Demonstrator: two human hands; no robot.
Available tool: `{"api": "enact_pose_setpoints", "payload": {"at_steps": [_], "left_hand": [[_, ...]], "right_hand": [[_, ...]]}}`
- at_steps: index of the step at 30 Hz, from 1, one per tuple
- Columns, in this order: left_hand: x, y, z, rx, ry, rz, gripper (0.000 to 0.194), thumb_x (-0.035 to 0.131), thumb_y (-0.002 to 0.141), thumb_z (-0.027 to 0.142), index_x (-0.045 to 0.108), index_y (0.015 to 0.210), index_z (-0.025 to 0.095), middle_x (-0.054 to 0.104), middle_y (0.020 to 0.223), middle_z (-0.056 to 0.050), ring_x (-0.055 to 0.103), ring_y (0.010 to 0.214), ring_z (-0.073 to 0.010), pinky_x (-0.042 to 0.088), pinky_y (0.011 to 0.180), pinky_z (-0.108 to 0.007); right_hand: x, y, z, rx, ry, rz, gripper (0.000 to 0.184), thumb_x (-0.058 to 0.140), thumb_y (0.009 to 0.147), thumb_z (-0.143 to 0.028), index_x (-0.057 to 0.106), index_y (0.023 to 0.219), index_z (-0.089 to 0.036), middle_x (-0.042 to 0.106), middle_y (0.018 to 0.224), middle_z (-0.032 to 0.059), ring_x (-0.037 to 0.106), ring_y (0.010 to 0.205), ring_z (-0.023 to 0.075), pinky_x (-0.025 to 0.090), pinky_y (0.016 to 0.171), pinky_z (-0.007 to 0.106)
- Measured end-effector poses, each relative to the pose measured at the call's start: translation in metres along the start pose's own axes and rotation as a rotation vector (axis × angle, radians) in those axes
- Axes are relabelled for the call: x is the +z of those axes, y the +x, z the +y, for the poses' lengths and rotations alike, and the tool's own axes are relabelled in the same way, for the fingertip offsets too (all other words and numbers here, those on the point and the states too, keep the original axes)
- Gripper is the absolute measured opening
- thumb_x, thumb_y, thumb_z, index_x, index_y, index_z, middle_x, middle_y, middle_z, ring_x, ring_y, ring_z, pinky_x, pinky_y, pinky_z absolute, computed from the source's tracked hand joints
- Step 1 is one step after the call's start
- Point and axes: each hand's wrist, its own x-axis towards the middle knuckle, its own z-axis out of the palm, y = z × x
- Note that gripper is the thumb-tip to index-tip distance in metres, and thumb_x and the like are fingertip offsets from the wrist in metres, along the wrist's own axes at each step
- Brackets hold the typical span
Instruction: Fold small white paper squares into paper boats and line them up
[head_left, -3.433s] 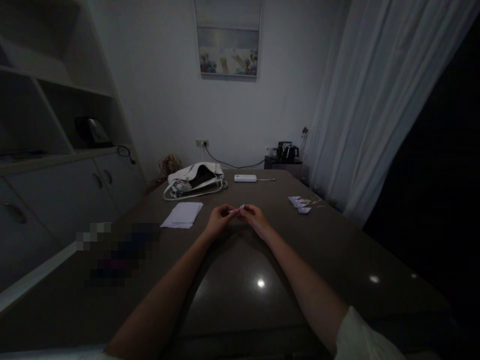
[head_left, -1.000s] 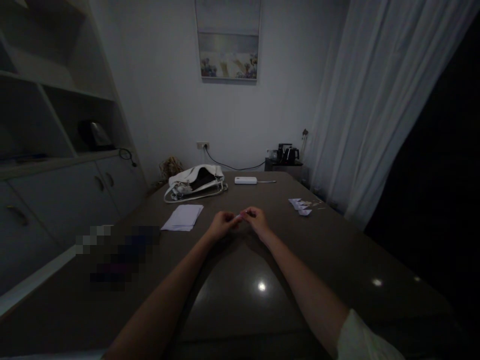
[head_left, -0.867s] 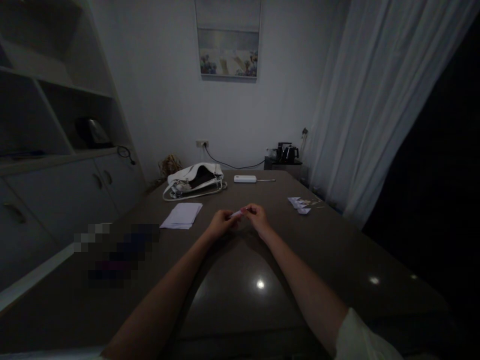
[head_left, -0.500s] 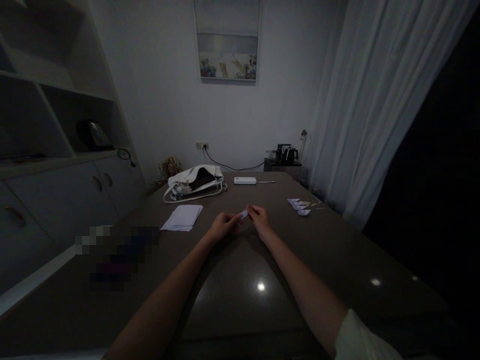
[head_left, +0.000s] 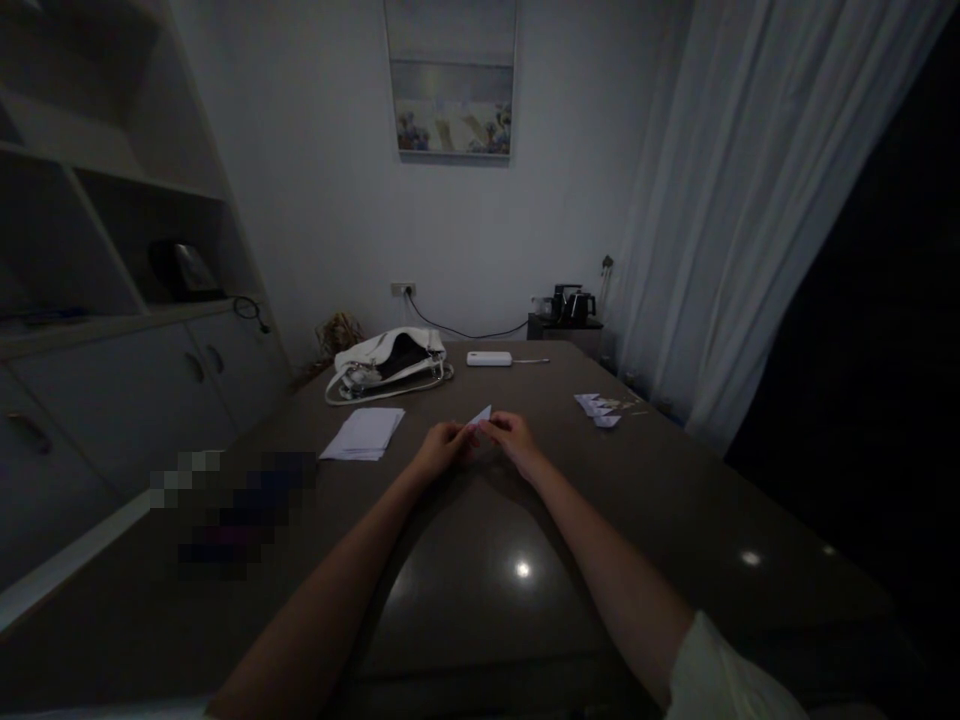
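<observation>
Between my two hands is a small folded piece of white paper (head_left: 481, 415), its pointed tip sticking up above the fingers. My left hand (head_left: 442, 446) pinches it from the left, and my right hand (head_left: 511, 434) grips its right side. The fingertips of both hands nearly meet and cover the paper's lower part. Left of my left hand lies a stack of white paper sheets (head_left: 364, 434). Over on the right are several small folded white paper pieces (head_left: 598, 408), beside some small pale bits too small to make out.
A white handbag (head_left: 390, 362) lies open at the far left of the dark glossy table (head_left: 465, 600). Beside it is a white power bank (head_left: 489, 359) with a short cable. Blurred-out items (head_left: 247, 505) sit at the left. A white curtain (head_left: 720, 200) hangs on the right.
The folded paper has turned in my fingers, so a pointed tip now stands up. My right hand has shifted slightly left, closer to my left hand. The paper stack and folded pieces stay put.
</observation>
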Motion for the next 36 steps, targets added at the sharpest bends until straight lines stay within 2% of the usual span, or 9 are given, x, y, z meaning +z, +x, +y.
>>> {"api": "enact_pose_setpoints", "payload": {"at_steps": [5, 9, 11, 16, 20, 23, 28, 31, 36], "left_hand": [[-0.001, 0.001, -0.002, 0.017, -0.033, 0.012, 0.052, 0.041, 0.077, 0.057, 0.059, 0.067, 0.010, 0.054, 0.050, -0.001, 0.049, 0.046, -0.0123, 0.036, 0.047, -0.021], [0.002, 0.002, -0.007, 0.007, -0.071, -0.043, 0.054, 0.038, 0.078, 0.059, 0.059, 0.068, 0.010, 0.055, 0.053, -0.001, 0.050, 0.048, -0.0128, 0.037, 0.048, -0.022], [0.004, 0.002, -0.007, 0.016, -0.048, -0.011, 0.053, 0.038, 0.079, 0.058, 0.060, 0.070, 0.010, 0.056, 0.055, -0.002, 0.050, 0.051, -0.0131, 0.037, 0.049, -0.022], [0.000, 0.002, 0.000, 0.032, -0.062, 0.184, 0.047, 0.048, 0.073, 0.055, 0.060, 0.073, 0.010, 0.055, 0.060, -0.001, 0.048, 0.056, -0.0124, 0.035, 0.049, -0.020], [-0.004, 0.002, 0.005, -0.048, -0.236, 0.125, 0.049, 0.058, 0.064, 0.056, 0.061, 0.077, 0.009, 0.057, 0.065, -0.002, 0.050, 0.059, -0.0128, 0.037, 0.051, -0.020], [-0.004, 0.000, 0.009, -0.077, -0.280, 0.096, 0.050, 0.061, 0.061, 0.056, 0.062, 0.080, 0.010, 0.060, 0.069, -0.004, 0.051, 0.061, -0.0134, 0.038, 0.053, -0.021], [-0.001, 0.000, 0.008, -0.013, -0.235, 0.095, 0.048, 0.061, 0.064, 0.054, 0.063, 0.081, 0.008, 0.059, 0.065, -0.003, 0.048, 0.056, -0.0112, 0.036, 0.052, -0.021], [0.000, 0.001, 0.006, 0.004, -0.255, 0.096, 0.046, 0.063, 0.064, 0.051, 0.063, 0.082, 0.008, 0.059, 0.064, -0.003, 0.048, 0.055, -0.0103, 0.037, 0.053, -0.021], [-0.001, 0.002, 0.003, 0.004, -0.253, 0.105, 0.043, 0.064, 0.066, 0.046, 0.063, 0.085, 0.008, 0.062, 0.074, -0.005, 0.052, 0.058, -0.0106, 0.040, 0.055, -0.021]], "right_hand": [[0.003, -0.003, -0.002, 0.068, 0.059, -0.038, 0.027, 0.062, 0.064, -0.042, 0.060, 0.065, -0.015, 0.054, 0.056, -0.0021, 0.044, 0.050, 0.0090, 0.032, 0.047, 0.020], [0.002, -0.004, -0.002, 0.082, 0.043, -0.079, 0.025, 0.064, 0.064, -0.040, 0.060, 0.064, -0.015, 0.058, 0.059, -0.0017, 0.046, 0.052, 0.0089, 0.033, 0.048, 0.020], [0.001, -0.003, 0.000, 0.072, 0.027, -0.094, 0.025, 0.064, 0.064, -0.039, 0.059, 0.062, -0.014, 0.057, 0.057, -0.0025, 0.045, 0.050, 0.0081, 0.033, 0.047, 0.019], [0.000, -0.001, 0.004, 0.085, -0.036, -0.180, 0.023, 0.063, 0.065, -0.036, 0.059, 0.062, -0.014, 0.053, 0.053, -0.0039, 0.043, 0.046, 0.0068, 0.032, 0.045, 0.019], [0.001, 0.000, 0.008, 0.138, -0.043, -0.225, 0.024, 0.063, 0.064, -0.038, 0.060, 0.062, -0.014, 0.050, 0.048, -0.0046, 0.041, 0.040, 0.0064, 0.027, 0.039, 0.019], [0.001, 0.000, 0.010, 0.137, -0.006, -0.187, 0.025, 0.065, 0.063, -0.039, 0.061, 0.063, -0.014, 0.051, 0.047, -0.0045, 0.042, 0.040, 0.0064, 0.028, 0.039, 0.018], [0.001, -0.001, 0.010, 0.157, 0.093, -0.065, 0.025, 0.071, 0.056, -0.033, 0.062, 0.071, -0.014, 0.059, 0.056, -0.0025, 0.047, 0.045, 0.0071, 0.034, 0.044, 0.019], [0.001, -0.002, 0.008, 0.174, 0.135, -0.068, 0.023, 0.069, 0.059, -0.032, 0.063, 0.073, -0.014, 0.063, 0.063, -0.0004, 0.050, 0.049, 0.0077, 0.037, 0.047, 0.020], [0.000, -0.001, 0.008, 0.176, 0.147, -0.068, 0.028, 0.066, 0.064, -0.039, 0.066, 0.078, -0.015, 0.065, 0.073, 0.0028, 0.055, 0.056, 0.0097, 0.041, 0.051, 0.021]]}}
